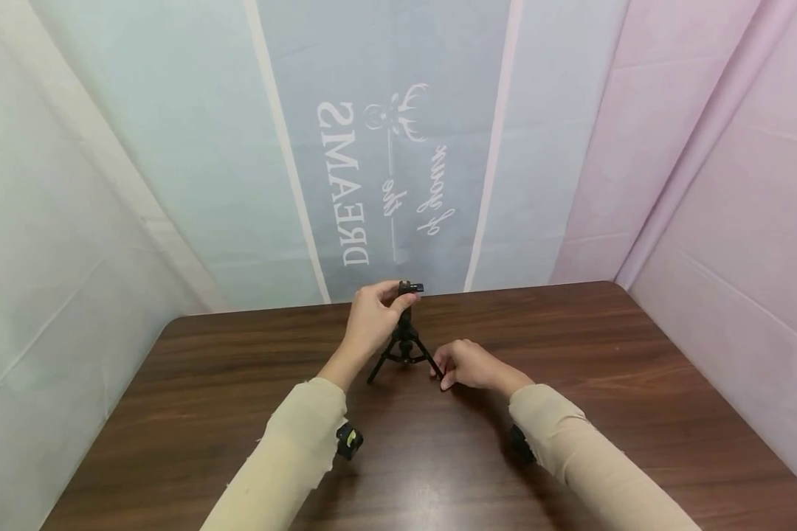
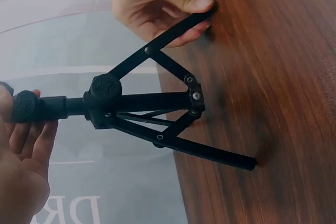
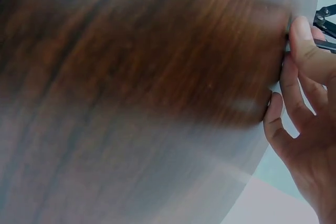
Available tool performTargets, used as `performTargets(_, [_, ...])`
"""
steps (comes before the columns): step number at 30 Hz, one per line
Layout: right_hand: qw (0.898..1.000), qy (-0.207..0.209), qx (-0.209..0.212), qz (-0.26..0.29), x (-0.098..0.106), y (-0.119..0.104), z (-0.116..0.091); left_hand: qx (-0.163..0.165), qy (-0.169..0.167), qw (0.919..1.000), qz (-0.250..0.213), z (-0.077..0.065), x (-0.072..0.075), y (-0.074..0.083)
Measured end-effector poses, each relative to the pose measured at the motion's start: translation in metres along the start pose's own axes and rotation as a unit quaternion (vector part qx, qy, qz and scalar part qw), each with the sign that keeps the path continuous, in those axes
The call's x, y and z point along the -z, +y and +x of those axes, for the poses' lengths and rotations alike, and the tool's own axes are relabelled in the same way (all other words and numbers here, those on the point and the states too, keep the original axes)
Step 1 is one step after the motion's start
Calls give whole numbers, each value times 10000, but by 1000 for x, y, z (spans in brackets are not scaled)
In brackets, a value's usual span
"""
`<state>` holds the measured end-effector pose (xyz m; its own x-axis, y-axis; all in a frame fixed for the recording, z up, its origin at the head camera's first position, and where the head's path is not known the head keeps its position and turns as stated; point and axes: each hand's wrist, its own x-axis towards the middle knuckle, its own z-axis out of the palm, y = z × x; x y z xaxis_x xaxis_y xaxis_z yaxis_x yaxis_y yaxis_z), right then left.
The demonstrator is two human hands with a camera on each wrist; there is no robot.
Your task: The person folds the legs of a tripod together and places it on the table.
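Observation:
A small black tripod (image 1: 405,346) stands upright with its legs spread near the far side of the table. My left hand (image 1: 374,313) grips its top, just under the mount. In the left wrist view the left hand (image 2: 23,166) has its fingers around the upper post of the tripod (image 2: 152,102). The lower end of one leg is pinched between thumb and fingers of my right hand (image 1: 470,365), close to the tabletop. That same pinch by the right hand (image 2: 157,3) shows in the left wrist view. The right wrist view shows the right hand (image 3: 315,108) at the frame's edge, with little of the tripod visible.
The brown wood-grain table (image 1: 425,457) has rounded far corners. Behind it hangs a pale printed cloth (image 1: 398,169) with mirrored lettering, and cloth walls (image 1: 60,243) rise on both sides. Black wrist cameras (image 1: 349,441) are worn on the sleeves.

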<state>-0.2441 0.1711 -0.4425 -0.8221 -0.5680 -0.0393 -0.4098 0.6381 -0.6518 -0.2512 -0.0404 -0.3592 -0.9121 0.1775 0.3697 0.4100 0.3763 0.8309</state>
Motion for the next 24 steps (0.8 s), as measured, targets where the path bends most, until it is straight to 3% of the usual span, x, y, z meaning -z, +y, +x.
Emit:
performTargets(16, [9980, 573, -155, -201, -6, 4, 2, 59, 552, 9935, -993, -7, -12, -4])
performTargets(24, [9960, 851, -226, -167, -9, 4, 7, -339, 462, 9953, -784, -4, -26, 4])
